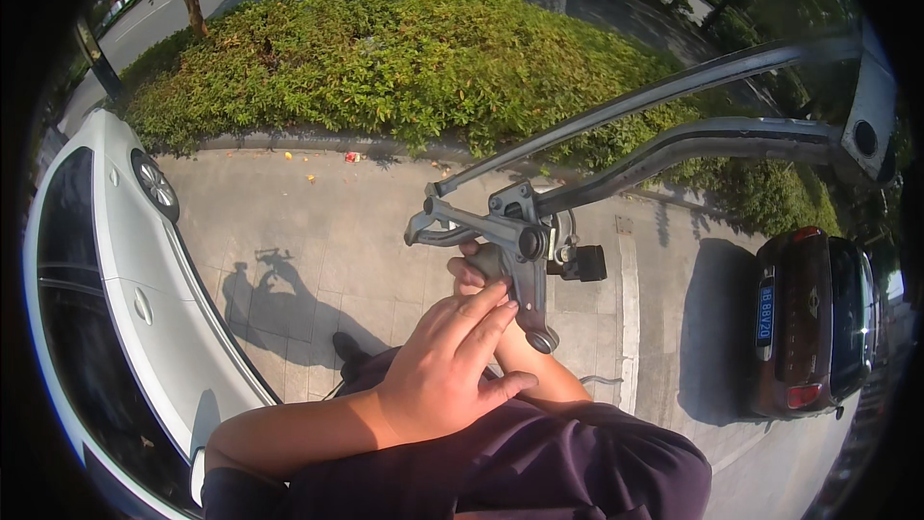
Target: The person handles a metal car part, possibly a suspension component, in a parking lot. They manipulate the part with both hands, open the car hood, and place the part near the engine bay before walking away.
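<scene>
Grey metal clamp fitting (515, 250) at centre frame, on the end of two curved metal bars (674, 120) coming in from upper right. Right hand (472, 270) closed round its handle from below. Left hand (448, 361) lies flat over the right wrist, fingers loose, holding nothing. White car (106, 260) left, dark car (813, 323) right, hedge (385, 58) behind.

We see paved sidewalk (318, 231) of grey slabs below us. White car (115, 270) parked on it at left, dark car (808, 318) at right. Shadow of person falls across slabs near white car. Small litter, possibly wrapper (353, 157), lies by curb along hedge (404, 67). Pale stripe (628, 327) runs across paving.
</scene>
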A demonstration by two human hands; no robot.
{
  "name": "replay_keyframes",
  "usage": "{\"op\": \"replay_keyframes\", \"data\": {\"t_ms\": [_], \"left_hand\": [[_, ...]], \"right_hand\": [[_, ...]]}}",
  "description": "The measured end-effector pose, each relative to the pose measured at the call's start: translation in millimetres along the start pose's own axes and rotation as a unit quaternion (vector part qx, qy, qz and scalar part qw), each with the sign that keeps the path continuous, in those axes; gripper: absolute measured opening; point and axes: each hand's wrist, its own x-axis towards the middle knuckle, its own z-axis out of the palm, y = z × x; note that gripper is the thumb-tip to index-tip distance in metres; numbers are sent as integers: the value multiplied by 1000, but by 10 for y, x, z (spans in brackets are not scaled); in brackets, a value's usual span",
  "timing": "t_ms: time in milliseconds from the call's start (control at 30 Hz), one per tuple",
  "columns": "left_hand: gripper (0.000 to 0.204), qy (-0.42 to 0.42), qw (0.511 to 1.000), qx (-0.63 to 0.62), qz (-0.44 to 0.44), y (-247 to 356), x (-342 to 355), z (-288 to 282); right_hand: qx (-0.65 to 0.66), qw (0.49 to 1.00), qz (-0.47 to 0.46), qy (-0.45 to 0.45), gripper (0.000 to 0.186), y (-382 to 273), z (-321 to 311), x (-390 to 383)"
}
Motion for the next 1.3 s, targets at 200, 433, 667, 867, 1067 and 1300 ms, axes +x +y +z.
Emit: {"op": "replay_keyframes", "data": {"t_ms": [200,433,667,867,1067,1300], "left_hand": [[75,20,998,1,-64,-14,1,-83],[61,95,986,-67,-115,-138,-64,-137],[53,97,966,-153,-186,-312,-188,-105],[45,90,904,-277,-313,-337,-161,-212],[33,89,849,-326,-406,-535,-237,-318],[24,124,822,-411,-374,-978,-510,-143]], "right_hand": [[-33,996,22,81,49,11,-97,33],[-10,989,90,120,62,17,-109,141],[-73,991,102,38,75,-36,-195,105],[-144,985,44,80,62,-138,-123,77],[-286,952,-39,106,52,-145,184,85],[-417,903,-44,98,58,-235,237,75]]}}
